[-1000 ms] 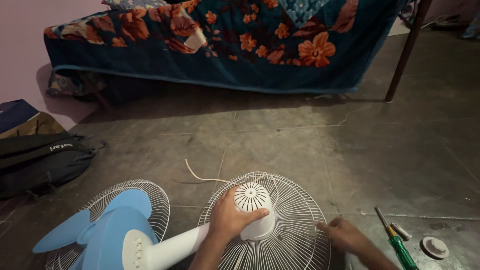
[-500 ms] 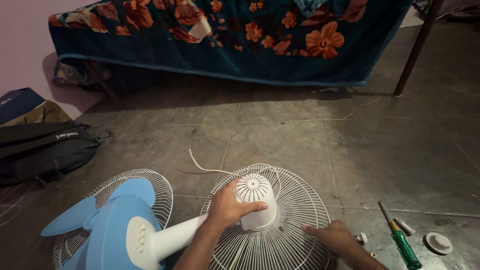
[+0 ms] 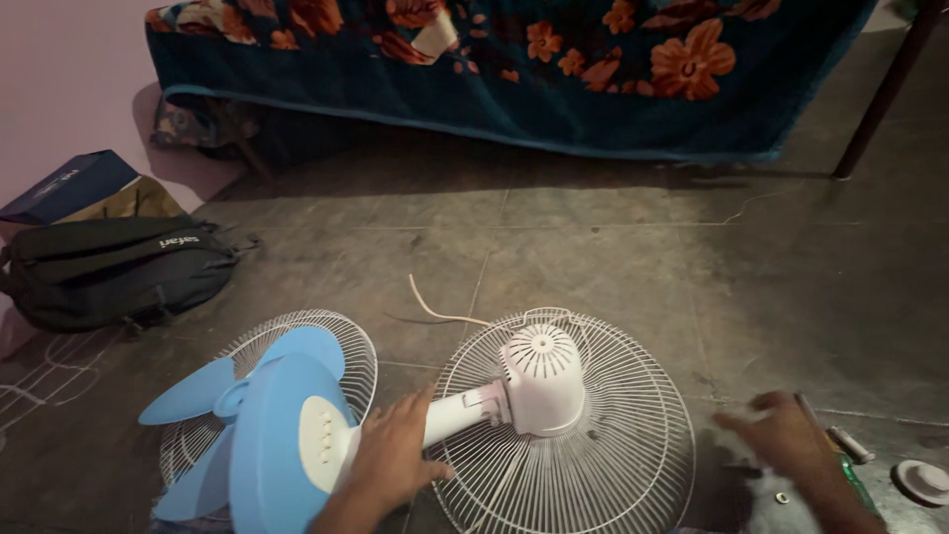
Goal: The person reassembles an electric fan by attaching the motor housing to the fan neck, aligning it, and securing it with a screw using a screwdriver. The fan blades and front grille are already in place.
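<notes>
Resting palm-down, released, left hand touches white fan neck beside motor housing. Right hand, fingers spread, hovers over green screwdriver on the floor.

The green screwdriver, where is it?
In the head view the green screwdriver lies on the floor at the lower right, mostly hidden behind the right hand, next to a round white cap.

Head camera, looking down at floor, near

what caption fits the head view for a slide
Left hand on white fan neck beside white wire guard; right hand over green-handled screwdriver.
</notes>
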